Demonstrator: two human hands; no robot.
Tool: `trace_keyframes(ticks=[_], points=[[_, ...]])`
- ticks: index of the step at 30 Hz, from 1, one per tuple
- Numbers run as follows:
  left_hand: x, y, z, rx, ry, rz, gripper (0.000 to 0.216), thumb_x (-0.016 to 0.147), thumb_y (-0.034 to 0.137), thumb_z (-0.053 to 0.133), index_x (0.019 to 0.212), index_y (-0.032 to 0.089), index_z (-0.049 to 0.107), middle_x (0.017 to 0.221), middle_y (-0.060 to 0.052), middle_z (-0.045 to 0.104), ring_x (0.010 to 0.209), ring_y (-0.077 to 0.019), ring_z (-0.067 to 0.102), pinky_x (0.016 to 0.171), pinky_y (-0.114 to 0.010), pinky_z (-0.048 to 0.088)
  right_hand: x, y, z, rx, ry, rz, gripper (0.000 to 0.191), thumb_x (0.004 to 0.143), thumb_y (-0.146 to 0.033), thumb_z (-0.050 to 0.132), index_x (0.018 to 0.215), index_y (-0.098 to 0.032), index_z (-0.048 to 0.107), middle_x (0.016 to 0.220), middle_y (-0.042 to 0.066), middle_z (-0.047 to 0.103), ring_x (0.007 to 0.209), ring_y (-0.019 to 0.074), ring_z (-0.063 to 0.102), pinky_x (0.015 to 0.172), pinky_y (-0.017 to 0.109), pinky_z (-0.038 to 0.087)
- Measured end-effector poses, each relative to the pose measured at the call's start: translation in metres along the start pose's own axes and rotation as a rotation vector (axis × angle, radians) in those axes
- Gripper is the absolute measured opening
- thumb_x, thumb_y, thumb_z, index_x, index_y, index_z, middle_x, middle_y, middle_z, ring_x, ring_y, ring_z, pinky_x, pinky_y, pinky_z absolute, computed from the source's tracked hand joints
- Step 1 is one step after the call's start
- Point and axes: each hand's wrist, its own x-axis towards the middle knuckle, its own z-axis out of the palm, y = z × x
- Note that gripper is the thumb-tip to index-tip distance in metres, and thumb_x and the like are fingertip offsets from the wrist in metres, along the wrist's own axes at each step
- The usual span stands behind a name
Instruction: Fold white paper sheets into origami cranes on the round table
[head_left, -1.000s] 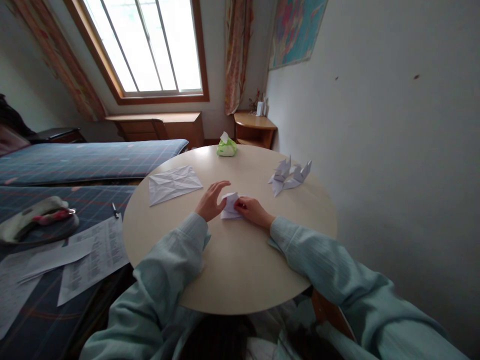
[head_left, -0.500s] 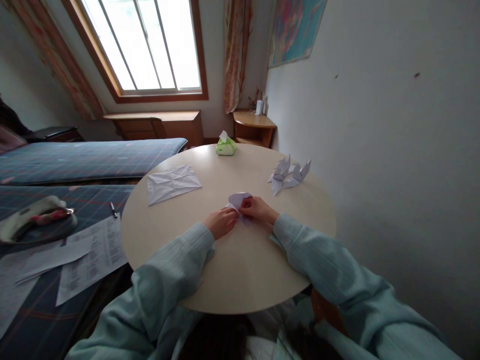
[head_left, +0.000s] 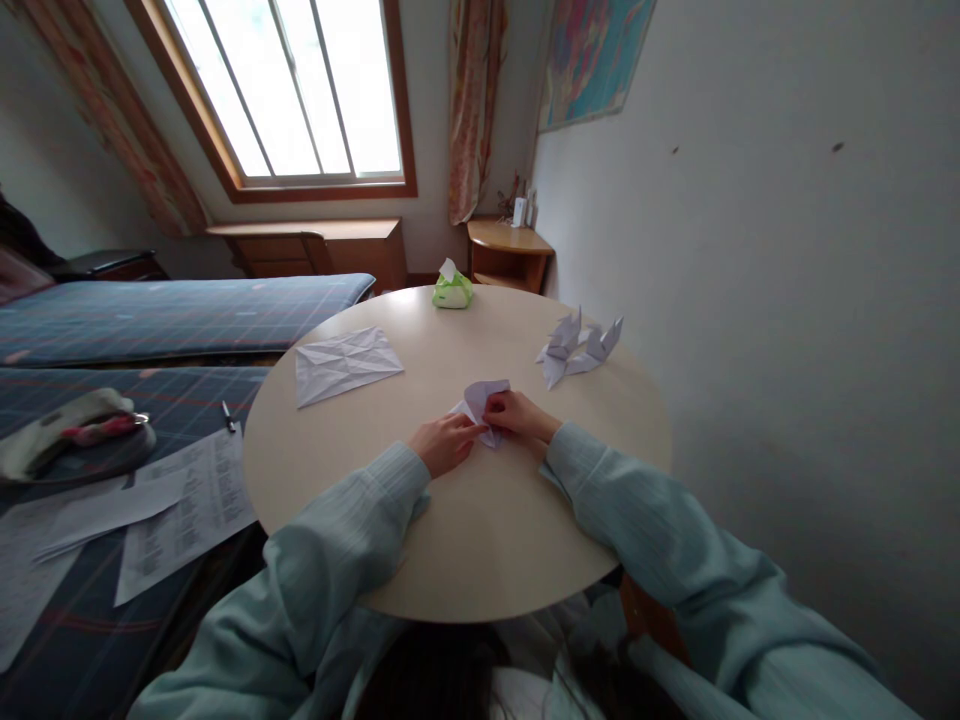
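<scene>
A small, partly folded piece of white paper [head_left: 481, 400] lies near the middle of the round beige table [head_left: 465, 530]. My left hand [head_left: 444, 443] pinches its near left corner, fingers closed. My right hand [head_left: 519, 415] grips its right side with the fingers curled on it. A flap of the paper stands up between the two hands.
A creased white sheet [head_left: 343, 364] lies at the table's left. Two folded paper figures [head_left: 576, 348] sit at the right, near the wall. A green tissue pack [head_left: 452, 291] is at the far edge. Printed papers [head_left: 150, 515], a pen [head_left: 228, 416] and a pouch [head_left: 71, 428] lie on the bed to the left.
My left hand went from spread open beside the paper to pinching its near corner. The paper shifted slightly right and a flap was raised.
</scene>
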Motion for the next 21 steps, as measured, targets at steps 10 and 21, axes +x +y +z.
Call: trace_keyframes(ticks=[10, 21], points=[[-0.006, -0.001, 0.008, 0.076, -0.054, 0.008, 0.037, 0.077, 0.023, 0.044, 0.112, 0.031, 0.051, 0.103, -0.004, 0.053, 0.084, -0.0146, 0.054, 0.073, -0.028, 0.048, -0.002, -0.004, -0.008, -0.125, -0.033, -0.045, 0.009, 0.064, -0.016, 0.05, 0.061, -0.011, 0.057, 0.051, -0.002, 0.052, 0.049, 0.0077, 0.044, 0.046, 0.018, 0.031], [-0.012, 0.005, 0.005, 0.067, -0.074, 0.031, 0.044, 0.079, 0.033, 0.044, 0.122, 0.027, 0.041, 0.114, -0.01, 0.046, 0.1, -0.0212, 0.049, 0.087, -0.038, 0.041, -0.002, -0.003, -0.009, -0.104, -0.032, -0.055, 0.011, 0.066, -0.015, 0.048, 0.06, -0.011, 0.055, 0.049, -0.002, 0.052, 0.047, 0.0071, 0.044, 0.044, 0.017, 0.03]])
